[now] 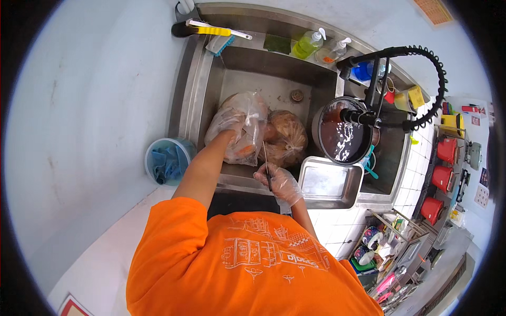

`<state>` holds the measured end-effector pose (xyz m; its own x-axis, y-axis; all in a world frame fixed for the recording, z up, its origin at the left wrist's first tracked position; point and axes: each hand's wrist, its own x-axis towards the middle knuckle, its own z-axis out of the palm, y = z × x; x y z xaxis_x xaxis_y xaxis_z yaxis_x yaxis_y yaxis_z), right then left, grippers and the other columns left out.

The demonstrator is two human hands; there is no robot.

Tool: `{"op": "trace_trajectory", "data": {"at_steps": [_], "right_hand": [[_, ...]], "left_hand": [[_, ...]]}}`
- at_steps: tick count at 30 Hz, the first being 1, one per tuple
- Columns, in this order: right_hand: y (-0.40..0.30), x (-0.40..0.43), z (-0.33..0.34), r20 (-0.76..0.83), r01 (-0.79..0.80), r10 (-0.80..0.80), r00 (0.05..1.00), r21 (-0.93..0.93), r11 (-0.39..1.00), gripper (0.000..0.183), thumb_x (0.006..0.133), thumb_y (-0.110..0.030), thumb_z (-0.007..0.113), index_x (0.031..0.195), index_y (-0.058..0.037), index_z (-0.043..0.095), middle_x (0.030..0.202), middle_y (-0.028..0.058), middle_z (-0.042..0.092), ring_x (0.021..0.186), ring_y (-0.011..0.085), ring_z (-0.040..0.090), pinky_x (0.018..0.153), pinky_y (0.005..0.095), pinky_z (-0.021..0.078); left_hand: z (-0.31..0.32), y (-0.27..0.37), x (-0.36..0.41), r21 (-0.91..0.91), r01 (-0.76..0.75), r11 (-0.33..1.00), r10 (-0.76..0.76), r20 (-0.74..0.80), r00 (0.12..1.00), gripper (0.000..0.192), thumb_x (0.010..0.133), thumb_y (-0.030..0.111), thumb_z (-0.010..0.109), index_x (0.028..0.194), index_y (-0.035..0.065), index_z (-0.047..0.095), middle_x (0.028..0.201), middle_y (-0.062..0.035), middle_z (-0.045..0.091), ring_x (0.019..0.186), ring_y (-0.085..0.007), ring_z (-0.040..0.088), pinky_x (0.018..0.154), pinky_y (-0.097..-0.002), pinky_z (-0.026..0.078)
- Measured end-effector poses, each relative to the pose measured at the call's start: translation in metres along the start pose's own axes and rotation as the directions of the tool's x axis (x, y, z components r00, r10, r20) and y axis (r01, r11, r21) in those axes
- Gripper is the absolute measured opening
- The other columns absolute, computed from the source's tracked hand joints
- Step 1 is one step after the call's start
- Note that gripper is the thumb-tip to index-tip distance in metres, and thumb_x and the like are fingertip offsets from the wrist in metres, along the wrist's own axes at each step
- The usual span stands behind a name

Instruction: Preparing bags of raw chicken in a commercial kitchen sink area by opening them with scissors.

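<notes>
A large clear plastic bag (247,146) with pale and orange-brown contents lies in the left basin of a steel sink (257,81). My left hand (234,128) grips this bag, its fingers mostly hidden by translucent plastic. In my right hand (278,182), which wears a clear disposable glove, is a black-handled knife (269,178). Its thin blade points away from me, beside the bag's right edge; whether it touches the plastic I cannot tell. Just right of the blade sits a second, knotted plastic bag (290,136) of brownish contents.
A dark pot of liquid (344,138) stands at the right under a black spring faucet (371,116). Near my right hand is a steel tray (324,183). A bucket with blue cloths (170,160) stands left. Soap bottles (308,45) and brushes (219,44) line the back ledge.
</notes>
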<state>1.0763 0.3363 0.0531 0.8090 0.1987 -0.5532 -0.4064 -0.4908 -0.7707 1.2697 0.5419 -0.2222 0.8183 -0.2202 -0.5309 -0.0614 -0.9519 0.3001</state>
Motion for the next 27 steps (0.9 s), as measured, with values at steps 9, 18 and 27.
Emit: {"op": "trace_trajectory", "data": {"at_steps": [9,18,27], "right_hand": [[0.044,-0.021,0.002,-0.121,-0.048,0.053,0.991,0.045,0.998,0.034,0.095,-0.036,0.070,0.099,-0.0026,0.063,0.073,0.0081,0.063,0.065,0.0176,0.057,0.063,0.0329,0.0461],[0.040,-0.030,0.003,-0.060,-0.115,0.114,0.992,-0.020,0.993,0.033,0.095,-0.035,0.070,0.100,-0.0039,0.062,0.078,0.0132,0.067,0.070,0.0222,0.061,0.067,0.0358,0.0491],[0.014,-0.015,-0.013,0.039,-0.127,0.129,0.991,-0.043,0.991,0.033,0.094,-0.036,0.070,0.100,-0.0039,0.062,0.084,0.0160,0.069,0.076,0.0275,0.066,0.070,0.0375,0.0497]], "left_hand": [[0.014,0.043,-0.001,-0.355,-0.015,0.935,0.055,0.103,0.993,0.064,0.098,0.049,0.054,0.150,0.0125,0.047,0.151,-0.0122,0.049,0.143,-0.0250,0.041,0.115,-0.0352,0.036],[0.074,0.005,0.029,-0.451,0.173,0.875,-0.137,0.113,0.984,0.070,0.093,0.053,0.061,0.149,0.0148,0.047,0.152,-0.0111,0.048,0.140,-0.0273,0.044,0.117,-0.0373,0.034],[0.123,-0.040,0.046,-0.310,0.180,0.933,-0.152,0.112,0.982,0.074,0.089,0.051,0.066,0.151,0.0161,0.044,0.153,-0.0109,0.045,0.141,-0.0272,0.042,0.118,-0.0379,0.033]]}}
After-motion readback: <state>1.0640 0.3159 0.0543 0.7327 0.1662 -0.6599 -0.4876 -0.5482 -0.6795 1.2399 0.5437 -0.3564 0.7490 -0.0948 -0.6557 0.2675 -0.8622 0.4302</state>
